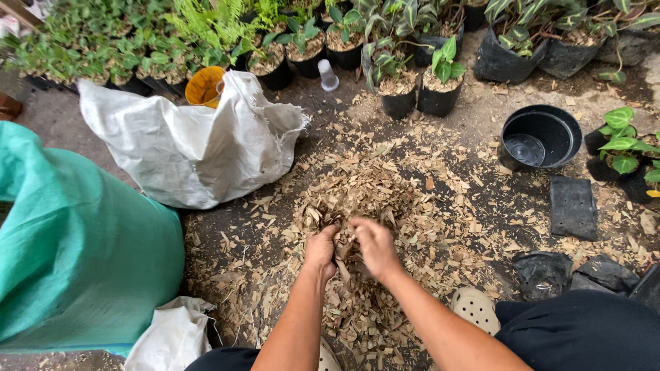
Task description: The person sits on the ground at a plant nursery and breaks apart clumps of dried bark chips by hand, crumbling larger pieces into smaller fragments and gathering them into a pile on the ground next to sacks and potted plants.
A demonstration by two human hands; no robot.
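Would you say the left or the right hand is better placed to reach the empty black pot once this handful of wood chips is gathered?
Probably the right hand: the empty black pot sits on its side. The left hand would have to cross over. Both hands are buried in the wood chips.

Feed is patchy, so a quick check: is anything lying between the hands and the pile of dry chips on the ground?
Nothing visible does. The left hand and right hand are already in the chip pile, closed around a clump of it. The white sack and empty black pot lie off to the sides.

Two hands point(322, 249) point(375, 244), one white sack point(185, 144), one green sack point(75, 240), one empty black pot point(541, 136) (potted plants uncounted).
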